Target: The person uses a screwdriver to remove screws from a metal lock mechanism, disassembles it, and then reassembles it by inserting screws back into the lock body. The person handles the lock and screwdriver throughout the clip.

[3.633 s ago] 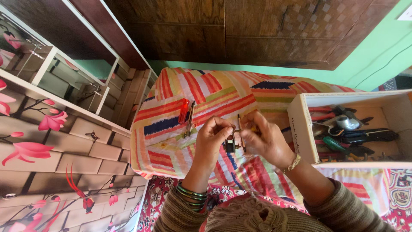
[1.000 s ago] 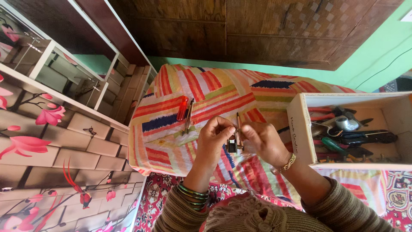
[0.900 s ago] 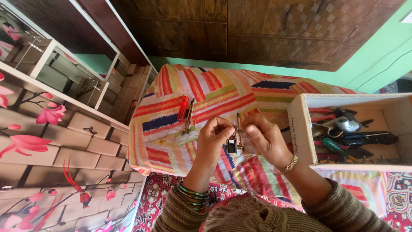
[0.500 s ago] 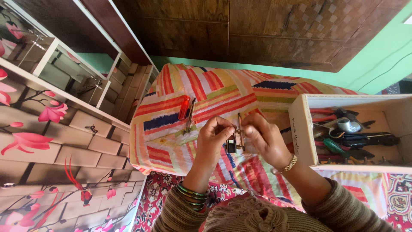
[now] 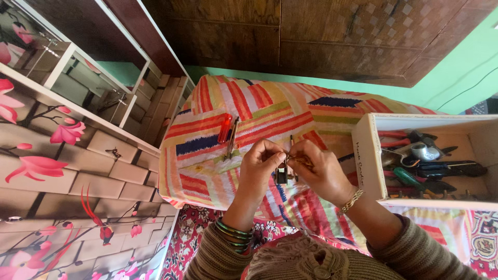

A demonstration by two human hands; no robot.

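Above a striped cloth-covered surface (image 5: pixel 249 111), the left hand (image 5: pixel 259 168) and right hand (image 5: pixel 321 173) pinch fingers shut around a small dark padlock-like metal piece (image 5: pixel 282 175), which looks hard, light and slippery, best gripped by its body

Both hands raised together, left (image 5: pixel 259 168) and right (image 5: pixel 319 171), fingertips pinched and meeting.
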